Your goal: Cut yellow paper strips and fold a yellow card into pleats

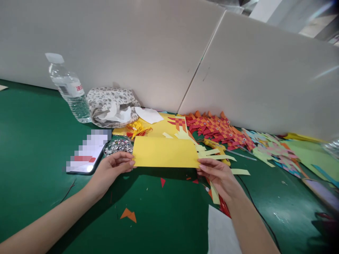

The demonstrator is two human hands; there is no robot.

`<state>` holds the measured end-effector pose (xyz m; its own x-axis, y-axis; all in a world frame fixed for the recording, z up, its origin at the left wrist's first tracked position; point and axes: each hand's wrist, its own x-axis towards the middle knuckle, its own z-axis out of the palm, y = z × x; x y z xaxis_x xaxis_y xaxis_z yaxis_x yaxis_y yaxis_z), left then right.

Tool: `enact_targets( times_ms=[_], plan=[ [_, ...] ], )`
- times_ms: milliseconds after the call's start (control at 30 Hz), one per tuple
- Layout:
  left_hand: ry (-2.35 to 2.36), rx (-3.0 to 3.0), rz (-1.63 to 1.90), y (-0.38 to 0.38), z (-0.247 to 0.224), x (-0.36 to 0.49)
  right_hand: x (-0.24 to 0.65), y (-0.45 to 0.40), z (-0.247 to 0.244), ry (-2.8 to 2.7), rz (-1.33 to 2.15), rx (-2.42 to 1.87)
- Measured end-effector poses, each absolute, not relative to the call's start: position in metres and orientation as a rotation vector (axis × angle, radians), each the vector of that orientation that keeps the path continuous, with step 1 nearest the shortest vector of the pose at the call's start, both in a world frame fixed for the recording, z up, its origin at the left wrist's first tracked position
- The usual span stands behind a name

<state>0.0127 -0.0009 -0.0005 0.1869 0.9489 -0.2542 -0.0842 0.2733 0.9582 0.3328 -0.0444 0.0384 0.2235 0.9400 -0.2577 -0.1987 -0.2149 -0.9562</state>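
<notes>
Pinches yellow paper sheet (165,151) at lower corners with left hand (114,167) and right hand (219,178), well apart, above green table (164,233); looks light, thin and flexible; probably creases easily; calls for gentle fingertip hold near the ends, off the middle.

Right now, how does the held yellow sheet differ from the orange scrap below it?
The yellow sheet is held at its ends by the left hand and right hand; the orange scrap lies on the green table. The sheet is a larger rectangle; the scrap is smaller, with pointed corners. Both look like plain paper.
</notes>
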Motion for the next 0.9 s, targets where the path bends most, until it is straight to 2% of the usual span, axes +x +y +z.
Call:
enact_targets(
  times_ms=[733,900],
  plan=[
    [1.142,1.028,0.949,-0.003,-0.002,0.011,0.345,-0.048,0.038,-0.781,1.357,-1.272],
    [1.140,1.040,0.958,-0.003,0.000,0.013,0.340,-0.048,0.040,-0.723,1.245,-1.273]
  ],
)
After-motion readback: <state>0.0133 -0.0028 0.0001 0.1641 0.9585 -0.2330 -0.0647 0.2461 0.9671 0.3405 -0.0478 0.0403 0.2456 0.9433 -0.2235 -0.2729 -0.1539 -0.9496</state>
